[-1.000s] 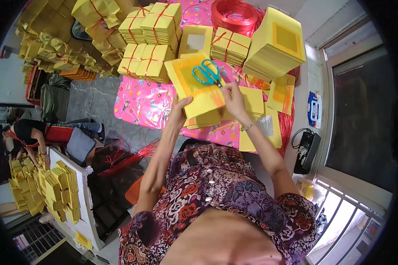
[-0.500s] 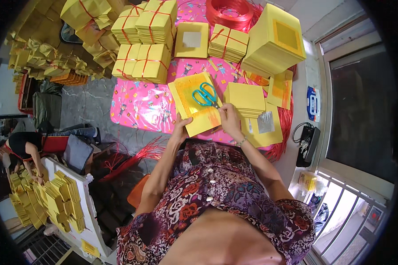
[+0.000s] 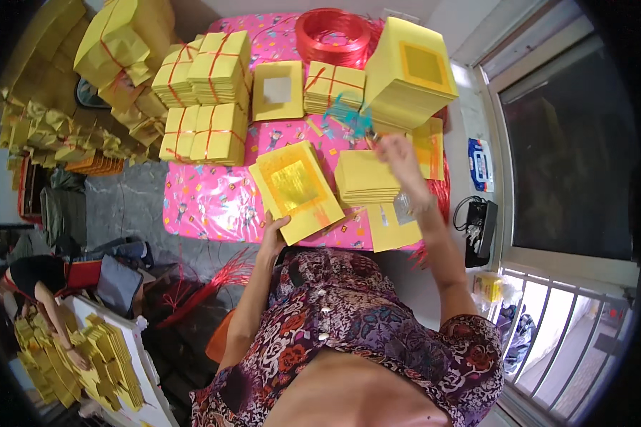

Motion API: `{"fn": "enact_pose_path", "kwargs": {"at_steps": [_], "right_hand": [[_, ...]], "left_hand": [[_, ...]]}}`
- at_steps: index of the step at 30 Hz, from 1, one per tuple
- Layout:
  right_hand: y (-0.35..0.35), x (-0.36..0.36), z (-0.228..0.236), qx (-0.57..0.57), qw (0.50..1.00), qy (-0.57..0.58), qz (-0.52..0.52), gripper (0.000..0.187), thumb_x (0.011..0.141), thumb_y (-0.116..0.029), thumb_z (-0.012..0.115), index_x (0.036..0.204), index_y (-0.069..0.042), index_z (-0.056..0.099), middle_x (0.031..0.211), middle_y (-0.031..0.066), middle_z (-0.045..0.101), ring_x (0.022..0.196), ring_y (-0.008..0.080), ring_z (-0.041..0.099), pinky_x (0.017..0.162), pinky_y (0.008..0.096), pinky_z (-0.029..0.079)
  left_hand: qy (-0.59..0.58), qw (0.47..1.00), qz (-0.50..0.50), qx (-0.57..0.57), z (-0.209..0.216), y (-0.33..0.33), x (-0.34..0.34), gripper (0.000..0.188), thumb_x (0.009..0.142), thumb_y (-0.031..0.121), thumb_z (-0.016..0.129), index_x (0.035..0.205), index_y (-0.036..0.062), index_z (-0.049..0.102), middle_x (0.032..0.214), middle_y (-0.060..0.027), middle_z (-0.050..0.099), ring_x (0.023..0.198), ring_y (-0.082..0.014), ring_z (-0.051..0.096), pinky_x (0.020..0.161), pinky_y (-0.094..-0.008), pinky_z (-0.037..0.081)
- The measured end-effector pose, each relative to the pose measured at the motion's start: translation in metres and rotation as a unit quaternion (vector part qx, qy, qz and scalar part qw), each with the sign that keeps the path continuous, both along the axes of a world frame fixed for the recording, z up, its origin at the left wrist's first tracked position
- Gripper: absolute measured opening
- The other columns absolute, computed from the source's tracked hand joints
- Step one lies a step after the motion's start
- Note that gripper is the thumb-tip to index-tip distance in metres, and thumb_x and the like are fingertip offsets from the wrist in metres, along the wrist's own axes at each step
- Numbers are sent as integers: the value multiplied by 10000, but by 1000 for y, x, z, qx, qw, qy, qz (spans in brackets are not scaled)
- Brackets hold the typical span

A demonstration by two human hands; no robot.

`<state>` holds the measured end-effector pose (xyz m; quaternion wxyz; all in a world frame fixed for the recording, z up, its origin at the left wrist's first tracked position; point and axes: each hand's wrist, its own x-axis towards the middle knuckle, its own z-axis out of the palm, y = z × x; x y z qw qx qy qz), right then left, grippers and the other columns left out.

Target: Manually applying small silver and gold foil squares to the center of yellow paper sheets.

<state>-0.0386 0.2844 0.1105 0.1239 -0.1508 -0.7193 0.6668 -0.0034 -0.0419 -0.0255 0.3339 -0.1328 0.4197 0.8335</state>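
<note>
Out over the table, my right hand (image 3: 400,160) is closed on scissors (image 3: 350,117) with teal handles. It grips them near the blades, the handles pointing away from me; both are smeared by motion. My left hand (image 3: 274,231) pinches the near left edge of a stack of yellow paper (image 3: 317,220) whose top sheet bears a gold foil square in an orange border. Beside that, under my right wrist, lies a fanned pile of plain yellow sheets (image 3: 367,174). A sheet with silver foil (image 3: 388,231) pokes out beneath it.
Bundles of yellow paper tied with red ribbon (image 3: 217,71) stand at the back left of the pink patterned table (image 3: 214,203). A red ribbon coil (image 3: 332,35) and a tall paper stack (image 3: 413,67) are at the back. At far left a person (image 3: 39,285) handles yellow paper.
My right hand has lifted the scissors off the gold-foil stack and carried them to the right and away from me. My left hand stays on the stack's edge. The whole view has shifted slightly.
</note>
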Motion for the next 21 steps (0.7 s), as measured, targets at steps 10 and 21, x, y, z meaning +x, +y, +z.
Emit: {"fn": "enact_pose_path", "kwargs": {"at_steps": [10,21], "right_hand": [[158,-109,68,162,962,8,-219,340,902,-334,616,793,-15,651,677,80,645,559,134,587,530,281,462],[175,-101,62,479,836,-145,-224,416,828,-477,626,906,-77,710,901,119,723,888,308,683,791,410,515]], "left_hand": [[30,998,46,-38,-3,7,-1,653,826,130,646,1390,19,337,1274,-151,540,1139,-301,573,940,-423,505],[19,980,-8,-196,20,7,-9,563,818,118,662,1313,16,416,1132,-114,600,999,-227,615,837,-333,497]]}}
